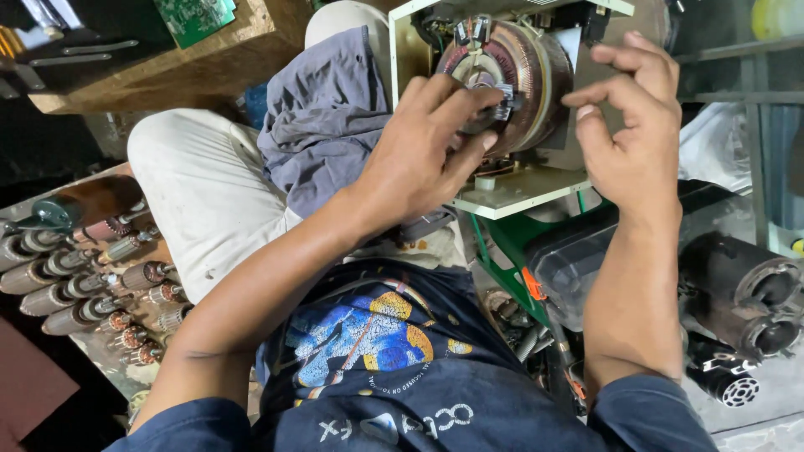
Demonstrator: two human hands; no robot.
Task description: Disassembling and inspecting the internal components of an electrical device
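A cream metal chassis [521, 191] rests on my lap, holding a round copper-wound toroidal coil [540, 71]. My left hand [419, 151] reaches onto the front of the coil, its fingertips pinching the small contact arm [501, 100] at the coil's centre. To the right of the coil my right hand [628, 125] is raised, fingers curled and slightly apart, with its fingertips near the coil's right edge; I see nothing held in it. A grey cloth [322, 117] lies over my thigh beside the chassis.
Rows of motor armatures [92, 280] lie at the left. A wooden bench [193, 63] with a green circuit board [194, 17] is at the upper left. Dark motor housings [745, 293] and a green-framed device [511, 243] sit at the right.
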